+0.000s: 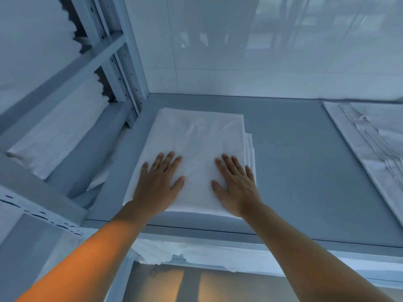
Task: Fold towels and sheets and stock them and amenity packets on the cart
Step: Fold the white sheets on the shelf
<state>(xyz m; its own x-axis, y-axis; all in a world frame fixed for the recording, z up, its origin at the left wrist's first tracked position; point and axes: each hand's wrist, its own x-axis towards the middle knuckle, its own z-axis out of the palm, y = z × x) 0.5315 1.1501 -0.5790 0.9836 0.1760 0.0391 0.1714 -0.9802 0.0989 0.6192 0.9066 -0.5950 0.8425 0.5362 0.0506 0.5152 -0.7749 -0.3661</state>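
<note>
folded sheet point(196, 153) on shelf point(294, 160) | linen stack point(375, 136) right | rack point(122, 68) left

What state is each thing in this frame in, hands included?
Folded sheet: folded flat on the grey shelf, layered edges showing at its right side.
Left hand: open, palm flat on the sheet.
Right hand: open, palm flat on the sheet.
Second linen stack: folded, lying at the shelf's right end.
Linen on the left rack: folded, shelved.

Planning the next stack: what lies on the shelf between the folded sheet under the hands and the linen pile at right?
Nothing: the head view shows bare grey shelf between the folded sheet and the linen pile.
</note>
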